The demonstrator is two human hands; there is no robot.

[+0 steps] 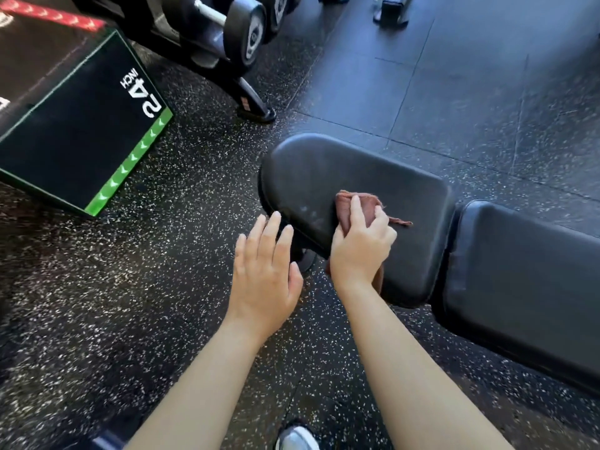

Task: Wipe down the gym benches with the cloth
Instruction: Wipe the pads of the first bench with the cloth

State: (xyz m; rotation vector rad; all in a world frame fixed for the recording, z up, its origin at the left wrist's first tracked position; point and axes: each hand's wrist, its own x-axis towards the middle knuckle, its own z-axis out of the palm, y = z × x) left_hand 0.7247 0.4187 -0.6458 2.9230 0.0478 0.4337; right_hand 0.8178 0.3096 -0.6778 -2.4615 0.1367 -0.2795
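Observation:
A black padded gym bench runs from the middle of the view to the right, with a seat pad and a longer back pad behind a gap. On the seat pad's near side lies a brown cloth. My right hand grips the cloth with curled fingers and presses it onto the pad; part of the cloth hangs below my wrist. My left hand hovers flat with straight fingers beside the seat pad's left end, holding nothing.
A black plyo box with a green stripe and "24 INCH" stands at the left. A dumbbell rack with its foot is at the top. Speckled rubber floor surrounds the bench. A shoe shows at the bottom.

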